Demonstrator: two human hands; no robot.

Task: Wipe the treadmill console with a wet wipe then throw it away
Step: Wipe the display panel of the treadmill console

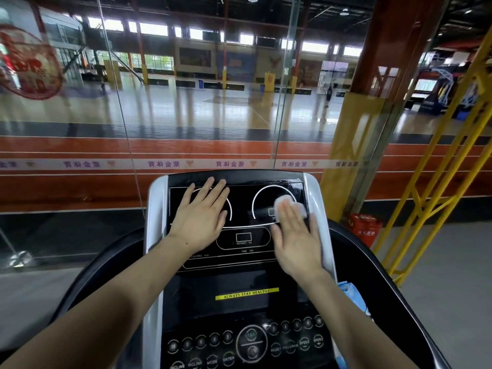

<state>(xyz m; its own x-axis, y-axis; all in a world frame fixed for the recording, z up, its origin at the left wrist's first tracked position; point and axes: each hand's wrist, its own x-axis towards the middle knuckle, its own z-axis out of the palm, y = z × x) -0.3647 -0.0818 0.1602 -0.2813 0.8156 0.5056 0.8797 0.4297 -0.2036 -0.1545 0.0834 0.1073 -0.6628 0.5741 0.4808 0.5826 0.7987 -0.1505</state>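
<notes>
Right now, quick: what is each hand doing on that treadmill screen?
Left hand: open, flat on the console, holding nothing.
Right hand: open, straight fingers pressing the white wet wipe against the console.

Black glossy treadmill console (239,262) at lower centre: "DISTANCE", "TIME"; its yellow strip sticker (247,293) reads "ALWAYS STAY HEALTHY". Round black buttons (290,347) read "RESET", "PROGRAM", "SPEED", "INCLINE", "MODE", "ENTER". Pale banner strip (165,164) mid-frame repeats mirrored "紫金体育".

single head view, close above treadmill console (234,262), facing forward and down, toward glass wall (186,115).
</notes>
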